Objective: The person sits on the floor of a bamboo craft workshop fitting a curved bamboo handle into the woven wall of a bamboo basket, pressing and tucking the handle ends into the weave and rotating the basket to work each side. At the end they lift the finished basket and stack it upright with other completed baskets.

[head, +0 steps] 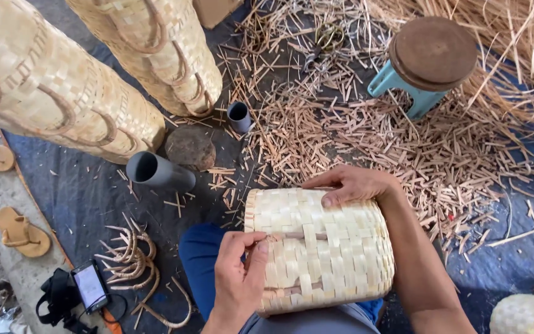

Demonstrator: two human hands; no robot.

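Woven basket [322, 247]: pale plaited strips, lying on its side across the person's lap, low in the middle of the view; its near edge runs into the clothing at the bottom.
Left hand [239, 281]: at the basket's left rim; thumb and forefinger pressed together, pinching a strip at the rim.
Right hand [356, 184]: laid over the basket's top far edge, fingers pressed flat on the weave, thumb tip down on the front face.
Open room: a bare patch of blue tarpaulin [88, 198] lies left of the lap; right of the forearm, more blue sheet with few scraps.
Edges: a concrete strip [7, 260] borders the tarpaulin at far left, carrying two tan sandals [23, 232].
Litter: cut strip offcuts [353, 124] lie thick beyond the basket, up to the teal stool [431, 59] with a round brown seat.
Nearby items: two dark pipe pieces [159, 172], a round brown block [191, 147], curved cane handles [132, 260], a phone [89, 286] on a black strap.
Cut off: stacked finished baskets [50, 86] run out of the top left; two pale woven pieces are clipped at the right edge.
Hard to make out: a small tool among the scraps at top centre.
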